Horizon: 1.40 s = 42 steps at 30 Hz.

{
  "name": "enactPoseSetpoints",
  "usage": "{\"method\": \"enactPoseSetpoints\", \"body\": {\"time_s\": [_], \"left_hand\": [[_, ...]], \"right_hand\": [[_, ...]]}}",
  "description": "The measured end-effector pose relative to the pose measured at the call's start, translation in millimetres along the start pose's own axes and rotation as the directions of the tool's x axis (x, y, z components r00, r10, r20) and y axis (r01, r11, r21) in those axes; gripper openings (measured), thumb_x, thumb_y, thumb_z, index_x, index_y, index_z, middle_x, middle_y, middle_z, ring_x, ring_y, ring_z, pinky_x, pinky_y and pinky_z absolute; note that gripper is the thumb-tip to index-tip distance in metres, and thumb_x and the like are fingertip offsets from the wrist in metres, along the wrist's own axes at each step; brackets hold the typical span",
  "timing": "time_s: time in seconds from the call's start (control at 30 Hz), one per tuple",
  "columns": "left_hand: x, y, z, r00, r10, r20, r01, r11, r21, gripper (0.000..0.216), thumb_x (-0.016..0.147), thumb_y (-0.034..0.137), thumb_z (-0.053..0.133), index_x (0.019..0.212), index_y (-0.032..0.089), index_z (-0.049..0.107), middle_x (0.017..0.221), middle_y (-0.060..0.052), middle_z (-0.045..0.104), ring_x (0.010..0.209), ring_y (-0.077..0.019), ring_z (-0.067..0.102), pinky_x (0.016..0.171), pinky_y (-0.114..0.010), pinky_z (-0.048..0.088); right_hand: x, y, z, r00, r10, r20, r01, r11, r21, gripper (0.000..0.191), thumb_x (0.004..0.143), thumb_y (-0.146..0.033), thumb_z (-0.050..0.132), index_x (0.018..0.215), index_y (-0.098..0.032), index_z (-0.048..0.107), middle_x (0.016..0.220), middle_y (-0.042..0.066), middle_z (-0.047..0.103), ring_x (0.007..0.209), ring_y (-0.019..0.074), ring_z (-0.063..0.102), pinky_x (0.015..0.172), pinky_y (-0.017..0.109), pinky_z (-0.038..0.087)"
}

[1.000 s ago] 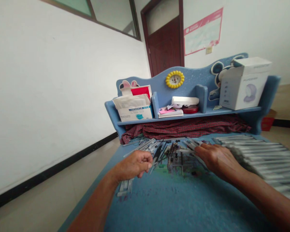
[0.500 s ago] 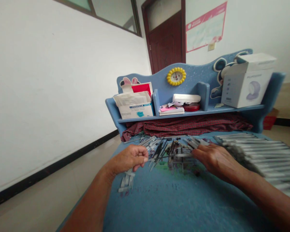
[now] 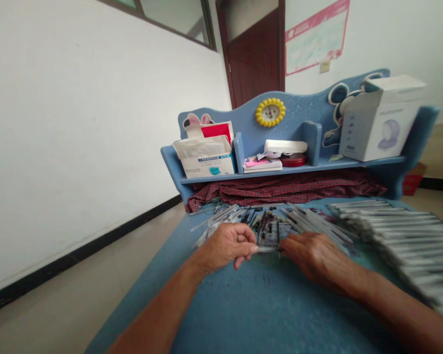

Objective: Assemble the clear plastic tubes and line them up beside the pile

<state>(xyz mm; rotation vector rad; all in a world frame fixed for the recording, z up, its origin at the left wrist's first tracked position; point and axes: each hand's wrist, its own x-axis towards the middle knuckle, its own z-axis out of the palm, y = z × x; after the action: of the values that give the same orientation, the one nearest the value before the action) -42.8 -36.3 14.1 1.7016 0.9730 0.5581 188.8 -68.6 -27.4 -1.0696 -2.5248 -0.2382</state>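
Note:
My left hand (image 3: 231, 245) is closed in a pinch on the left end of a thin translucent pen barrel (image 3: 268, 249), held level over the blue desk (image 3: 266, 305). Fingers of my right hand (image 3: 313, 253) are closed at the barrel's other end; their tips are partly hidden. Behind the hands lie dark pen refills and small parts (image 3: 265, 223). Loose clear barrels (image 3: 312, 220) fan out behind my right hand, and more pale barrels (image 3: 219, 216) lie behind my left.
A large stack of pale pens (image 3: 402, 236) covers the desk's right side. At the back, a checked cloth (image 3: 280, 189) lies under a blue shelf (image 3: 317, 166) holding a mask box (image 3: 206, 164), papers (image 3: 262, 167) and a white carton (image 3: 380, 125). A wall (image 3: 77, 123) rises at left.
My left hand has moved right, close to my right hand. My right hand has come slightly nearer. The pen barrel now spans between both hands.

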Motion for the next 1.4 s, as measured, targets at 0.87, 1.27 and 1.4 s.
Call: {"method": "enactPoseSetpoints", "body": {"time_s": [0.87, 1.27, 1.4], "left_hand": [[47, 10, 86, 0.985, 0.169, -0.023, -0.12, 0.779, 0.615, 0.014, 0.066, 0.029, 0.064, 0.068, 0.016, 0.06, 0.055, 0.001, 0.054, 0.051, -0.0123, 0.049, 0.046, -0.022, 0.029], [51, 10, 59, 0.997, -0.008, -0.08, 0.036, 0.936, 0.351, 0.004, 0.071, 0.019, 0.05, 0.07, 0.016, 0.053, 0.047, 0.004, 0.049, 0.039, -0.0105, 0.048, 0.041, -0.021, 0.035], [40, 15, 28, 0.979, 0.03, -0.199, -0.023, 0.999, 0.037, 0.012, 0.067, 0.023, 0.06, 0.073, 0.013, 0.055, 0.058, 0.002, 0.057, 0.04, -0.0069, 0.048, 0.042, -0.019, 0.037]], "right_hand": [[2, 41, -16, 0.897, 0.431, -0.098, -0.426, 0.902, 0.068, 0.024, 0.088, -0.028, 0.039, 0.097, -0.02, 0.061, 0.087, 0.005, 0.068, 0.079, 0.0158, 0.061, 0.068, 0.024, 0.036], [1, 34, -18, 0.938, 0.329, -0.109, -0.33, 0.944, 0.01, 0.02, 0.088, -0.025, 0.04, 0.089, -0.018, 0.059, 0.08, 0.004, 0.066, 0.069, 0.0152, 0.06, 0.059, 0.024, 0.03], [1, 29, -15, 0.954, 0.27, -0.133, -0.271, 0.962, 0.011, 0.017, 0.088, -0.023, 0.041, 0.081, -0.018, 0.056, 0.074, 0.002, 0.064, 0.063, 0.014, 0.058, 0.056, 0.024, 0.028]]}}
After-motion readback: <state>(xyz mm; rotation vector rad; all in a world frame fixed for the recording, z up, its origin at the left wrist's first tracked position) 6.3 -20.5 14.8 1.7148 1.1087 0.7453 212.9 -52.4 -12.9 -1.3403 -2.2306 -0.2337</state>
